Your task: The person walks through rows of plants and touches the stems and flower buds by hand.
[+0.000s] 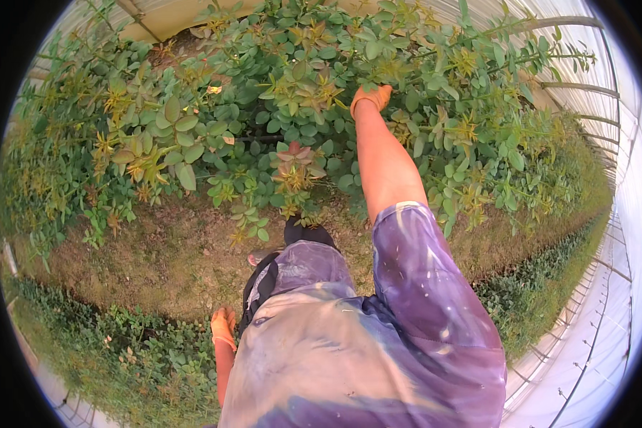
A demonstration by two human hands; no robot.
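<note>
My right arm reaches forward into the leafy rose bushes (299,85). An orange glove covers my right hand (372,97), which sits among the upper stems. Leaves hide its fingertips, so whether a stem is in its grasp does not show. Down beside my hip hangs my left hand (223,325), also in an orange glove, with its fingers loosely extended and nothing visible in it. A reddish young shoot (295,163) rises in front of my body, left of the right forearm. A small yellow and red bloom (214,90) shows among the leaves further left.
A bare soil path (166,257) runs crosswise under me. Behind it lies another row of low plants (139,353), close to my left hand. A dark pipe (259,138) crosses inside the bushes. Greenhouse plastic sheeting (578,353) on curved ribs (580,85) borders the right side.
</note>
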